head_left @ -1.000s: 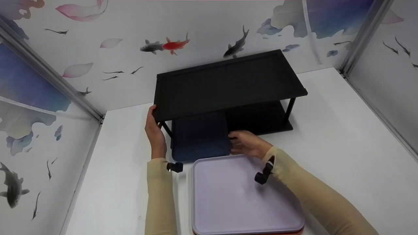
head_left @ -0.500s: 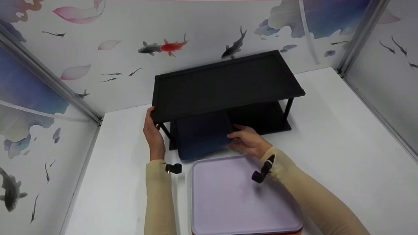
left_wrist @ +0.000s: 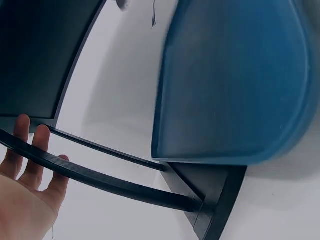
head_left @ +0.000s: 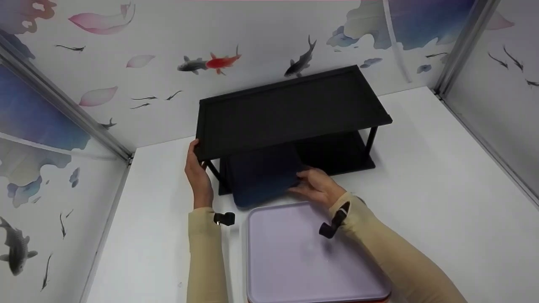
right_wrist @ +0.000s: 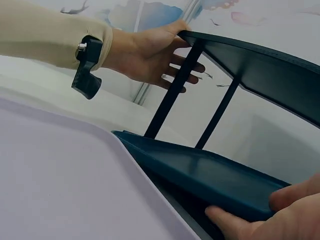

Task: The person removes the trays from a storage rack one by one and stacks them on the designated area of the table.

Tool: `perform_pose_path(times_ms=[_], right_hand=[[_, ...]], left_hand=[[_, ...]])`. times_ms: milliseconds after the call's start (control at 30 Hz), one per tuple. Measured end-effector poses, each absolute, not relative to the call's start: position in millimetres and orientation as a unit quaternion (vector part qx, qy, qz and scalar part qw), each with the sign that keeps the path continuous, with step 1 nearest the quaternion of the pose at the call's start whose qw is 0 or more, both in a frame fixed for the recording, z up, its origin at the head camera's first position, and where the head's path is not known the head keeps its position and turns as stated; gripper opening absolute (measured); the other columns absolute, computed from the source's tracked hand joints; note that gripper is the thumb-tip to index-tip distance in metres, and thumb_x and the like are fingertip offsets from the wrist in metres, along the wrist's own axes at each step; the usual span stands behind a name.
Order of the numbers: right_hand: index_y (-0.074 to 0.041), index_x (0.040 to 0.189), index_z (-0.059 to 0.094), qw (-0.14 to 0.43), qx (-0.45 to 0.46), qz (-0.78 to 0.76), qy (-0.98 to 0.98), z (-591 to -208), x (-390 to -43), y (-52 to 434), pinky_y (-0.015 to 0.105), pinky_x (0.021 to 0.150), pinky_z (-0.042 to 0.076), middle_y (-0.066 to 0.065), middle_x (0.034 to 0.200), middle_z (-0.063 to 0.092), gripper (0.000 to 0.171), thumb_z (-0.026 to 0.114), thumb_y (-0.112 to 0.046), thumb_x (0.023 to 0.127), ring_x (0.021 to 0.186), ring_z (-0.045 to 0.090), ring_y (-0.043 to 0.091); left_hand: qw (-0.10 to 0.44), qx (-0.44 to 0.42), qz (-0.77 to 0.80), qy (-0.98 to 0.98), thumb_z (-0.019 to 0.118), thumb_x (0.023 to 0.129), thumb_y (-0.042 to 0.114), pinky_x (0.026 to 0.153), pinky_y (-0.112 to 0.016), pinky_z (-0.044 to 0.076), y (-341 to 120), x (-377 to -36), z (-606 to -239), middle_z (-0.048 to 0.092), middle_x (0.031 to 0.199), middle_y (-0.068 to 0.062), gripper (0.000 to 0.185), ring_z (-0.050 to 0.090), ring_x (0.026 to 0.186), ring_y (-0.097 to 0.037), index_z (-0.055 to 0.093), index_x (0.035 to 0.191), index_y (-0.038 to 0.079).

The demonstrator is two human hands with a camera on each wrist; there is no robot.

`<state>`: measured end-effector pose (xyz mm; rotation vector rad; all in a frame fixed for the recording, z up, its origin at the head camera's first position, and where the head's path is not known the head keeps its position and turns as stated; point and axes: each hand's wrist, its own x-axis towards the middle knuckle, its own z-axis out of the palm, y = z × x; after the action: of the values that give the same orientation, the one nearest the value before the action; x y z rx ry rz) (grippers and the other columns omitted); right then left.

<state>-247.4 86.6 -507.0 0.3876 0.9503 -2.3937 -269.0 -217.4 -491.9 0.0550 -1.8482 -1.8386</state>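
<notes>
A black two-tier rack (head_left: 290, 111) stands on the white table, its posts joining the upper and lower boards. My left hand (head_left: 198, 179) holds its front left corner; in the left wrist view the fingers (left_wrist: 40, 140) reach behind the post (left_wrist: 100, 180). A dark blue tray (head_left: 265, 181) lies partly under the upper board, turned at an angle, its front end sticking out over the lower board's edge. My right hand (head_left: 318, 187) pinches the tray's right edge; the right wrist view shows finger and thumb on either side of the rim. The tray's back part is hidden by the upper board.
A lilac tray (head_left: 316, 252) lies in front of the rack, with a reddish edge (head_left: 381, 300) showing beneath it. White walls (head_left: 139, 25) painted with fish and petals enclose the table (head_left: 429, 181) at the back and both sides.
The blue tray has turned and shifted slightly right, its front left corner now farther from the rack's left post. My right hand moved with its edge and changed its hold. My left hand stayed.
</notes>
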Motion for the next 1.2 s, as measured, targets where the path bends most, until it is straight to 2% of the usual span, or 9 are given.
perform_pose_path(times_ms=[200, 400, 533, 733, 1200], right_hand=[[-0.018, 0.166, 0.001, 0.237, 0.133, -0.897, 0.349, -507, -243, 83, 0.052, 0.122, 0.026, 0.022, 0.167, 0.013, 0.079, 0.04, 0.01, 0.103, 0.153, 0.023, 0.038], [-0.023, 0.166, 0.0, 0.204, 0.116, -0.9, 0.366, -510, -240, 78, 0.056, 0.119, 0.029, 0.022, 0.168, 0.011, 0.069, 0.033, -0.001, 0.109, 0.149, 0.027, 0.048], [-0.022, 0.166, -0.002, 0.192, 0.1, -0.904, 0.37, -512, -239, 77, 0.056, 0.119, 0.028, 0.022, 0.168, 0.009, 0.065, 0.029, -0.005, 0.111, 0.149, 0.025, 0.049], [-0.021, 0.166, 0.003, 0.167, 0.095, -0.899, 0.394, -507, -234, 82, 0.053, 0.115, 0.037, 0.02, 0.167, 0.018, 0.064, 0.033, -0.008, 0.111, 0.148, 0.031, 0.047], [-0.019, 0.166, 0.002, 0.164, 0.065, -0.891, 0.419, -492, -207, 114, 0.045, 0.109, 0.045, 0.019, 0.167, 0.022, 0.063, 0.033, -0.011, 0.112, 0.148, 0.032, 0.044]], left_hand=[[0.257, 0.025, -0.678, -0.688, 0.024, 0.115, 0.032, 0.116, -0.046, 0.036, -217, -269, -492, 0.051, 0.153, -0.003, 0.048, 0.049, 0.137, -0.018, 0.05, 0.15, 0.014], [0.254, 0.026, -0.681, -0.687, 0.023, 0.115, 0.031, 0.118, -0.048, 0.034, -219, -268, -493, 0.048, 0.156, -0.005, 0.048, 0.046, 0.142, -0.02, 0.049, 0.151, 0.012], [0.263, 0.021, -0.675, -0.689, 0.025, 0.114, 0.038, 0.117, -0.047, 0.035, -218, -267, -493, 0.05, 0.155, -0.001, 0.049, 0.047, 0.14, -0.018, 0.052, 0.15, 0.017], [0.267, 0.015, -0.666, -0.697, 0.027, 0.112, 0.048, 0.116, -0.048, 0.038, -218, -268, -493, 0.053, 0.152, 0.003, 0.051, 0.05, 0.137, -0.016, 0.054, 0.147, 0.022], [0.261, 0.012, -0.672, -0.693, 0.026, 0.113, 0.046, 0.116, -0.046, 0.036, -217, -267, -493, 0.054, 0.151, 0.001, 0.052, 0.049, 0.138, -0.017, 0.051, 0.15, 0.019]])
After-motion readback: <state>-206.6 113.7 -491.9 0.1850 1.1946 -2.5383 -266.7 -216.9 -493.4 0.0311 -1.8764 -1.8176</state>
